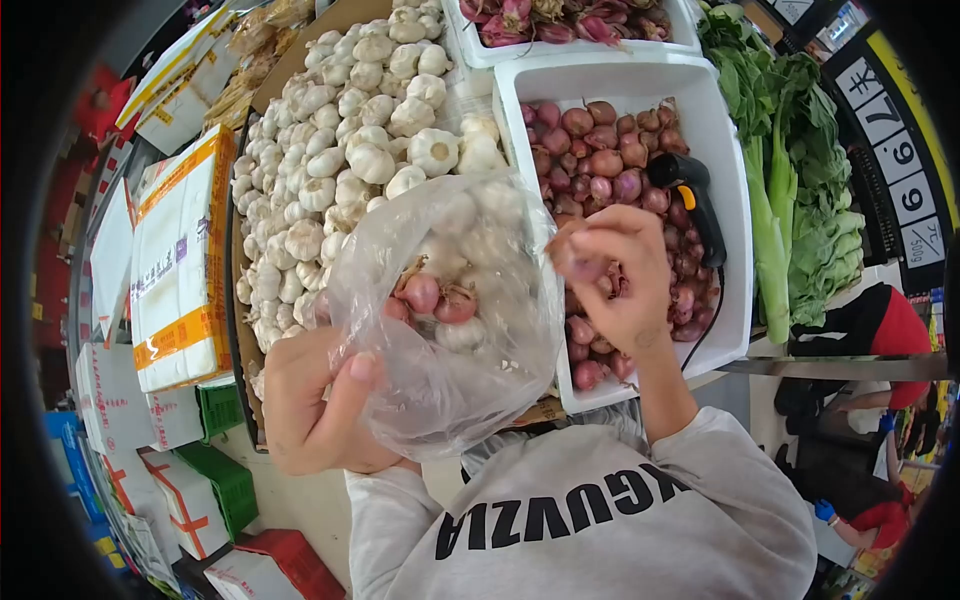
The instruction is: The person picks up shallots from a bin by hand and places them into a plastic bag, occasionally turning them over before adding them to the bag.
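My left hand (325,405) grips the side of a clear plastic bag (480,390), thumb pressed against the film. Inside the bag lie a few small red shallots (422,293); its film spreads over part of the garlic pile (365,110). Between the curled fingers of my right hand (630,270) is a shallot (580,262), partly hidden by them. This hand is just right of the bag, over a white foam box (735,300) of loose shallots (605,162).
A black handheld device (703,215) with an orange button and a cord rests on the shallots. Leafy greens (800,190) and a price sign (900,160) stand to the right. Foam boxes (180,265) line the left; several people (880,325) are at the far right.
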Demonstrator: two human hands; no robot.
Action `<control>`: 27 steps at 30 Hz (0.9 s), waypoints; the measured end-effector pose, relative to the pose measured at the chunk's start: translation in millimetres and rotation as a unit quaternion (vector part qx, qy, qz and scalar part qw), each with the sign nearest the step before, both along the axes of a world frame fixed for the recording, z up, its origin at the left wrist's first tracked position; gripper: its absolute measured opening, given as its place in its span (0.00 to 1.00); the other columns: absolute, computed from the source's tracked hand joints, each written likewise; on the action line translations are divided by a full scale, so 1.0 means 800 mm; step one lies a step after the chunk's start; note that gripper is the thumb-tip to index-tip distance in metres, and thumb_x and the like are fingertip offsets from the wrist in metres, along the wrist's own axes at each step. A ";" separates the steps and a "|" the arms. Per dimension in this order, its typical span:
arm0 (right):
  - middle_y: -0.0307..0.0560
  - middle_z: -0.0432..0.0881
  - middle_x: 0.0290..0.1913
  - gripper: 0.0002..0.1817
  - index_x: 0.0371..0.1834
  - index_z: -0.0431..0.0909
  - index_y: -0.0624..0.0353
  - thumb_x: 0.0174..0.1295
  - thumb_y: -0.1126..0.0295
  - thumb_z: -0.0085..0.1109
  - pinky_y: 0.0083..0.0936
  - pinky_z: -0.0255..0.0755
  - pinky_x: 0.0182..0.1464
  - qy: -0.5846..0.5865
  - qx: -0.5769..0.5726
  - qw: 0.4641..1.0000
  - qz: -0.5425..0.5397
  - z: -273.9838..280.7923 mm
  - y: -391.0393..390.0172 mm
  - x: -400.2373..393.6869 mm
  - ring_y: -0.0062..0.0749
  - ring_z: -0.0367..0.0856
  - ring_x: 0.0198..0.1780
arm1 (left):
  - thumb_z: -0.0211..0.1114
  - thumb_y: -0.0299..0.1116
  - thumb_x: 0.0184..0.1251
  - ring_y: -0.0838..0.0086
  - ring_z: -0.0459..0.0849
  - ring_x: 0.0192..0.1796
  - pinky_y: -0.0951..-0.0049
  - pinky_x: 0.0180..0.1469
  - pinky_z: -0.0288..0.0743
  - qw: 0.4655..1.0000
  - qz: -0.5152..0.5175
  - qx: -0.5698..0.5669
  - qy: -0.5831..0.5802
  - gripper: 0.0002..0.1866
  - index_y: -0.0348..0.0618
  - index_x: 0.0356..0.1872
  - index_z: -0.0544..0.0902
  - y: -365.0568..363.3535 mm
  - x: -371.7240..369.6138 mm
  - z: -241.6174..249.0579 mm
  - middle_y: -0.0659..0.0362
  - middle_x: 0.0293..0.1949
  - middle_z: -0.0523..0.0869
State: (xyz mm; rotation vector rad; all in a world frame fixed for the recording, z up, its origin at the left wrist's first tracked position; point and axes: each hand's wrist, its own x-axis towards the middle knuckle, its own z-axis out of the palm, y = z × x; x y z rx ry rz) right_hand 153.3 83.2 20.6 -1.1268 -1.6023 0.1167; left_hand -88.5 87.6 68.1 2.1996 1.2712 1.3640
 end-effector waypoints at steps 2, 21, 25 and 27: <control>0.46 0.67 0.40 0.21 0.34 0.76 0.52 0.34 0.88 0.56 0.21 0.67 0.35 0.015 0.042 0.999 0.021 -0.006 -0.001 -0.010 0.34 0.68 0.38 | 0.46 0.26 0.55 0.73 0.71 0.18 0.78 0.24 0.61 1.000 -0.016 0.000 -0.008 0.12 0.36 0.16 0.74 0.006 -0.006 0.003 0.57 0.17 0.76; 0.47 0.68 0.38 0.22 0.39 0.74 0.54 0.35 0.81 0.59 0.25 0.70 0.38 0.021 -0.101 0.991 0.081 0.013 -0.005 -0.034 0.36 0.73 0.34 | 0.53 0.20 0.44 0.71 0.72 0.21 0.79 0.24 0.62 0.998 -0.058 0.035 0.017 0.03 0.35 0.18 0.75 0.002 -0.001 0.004 0.54 0.19 0.76; 0.48 0.72 0.34 0.18 0.39 0.71 0.58 0.41 0.75 0.59 0.25 0.68 0.37 0.021 -0.197 0.970 0.140 0.004 0.028 -0.078 0.39 0.72 0.35 | 0.48 0.23 0.54 0.74 0.69 0.19 0.78 0.27 0.62 0.996 -0.082 -0.002 0.026 0.08 0.33 0.19 0.73 0.003 0.000 0.001 0.55 0.17 0.74; 0.48 0.72 0.35 0.17 0.40 0.69 0.60 0.44 0.75 0.56 0.24 0.67 0.37 0.064 -0.213 0.953 0.206 -0.001 0.038 -0.101 0.36 0.73 0.34 | 0.48 0.22 0.53 0.74 0.68 0.19 0.79 0.26 0.62 0.998 -0.062 0.025 -0.020 0.06 0.31 0.22 0.71 -0.003 0.013 0.006 0.54 0.16 0.72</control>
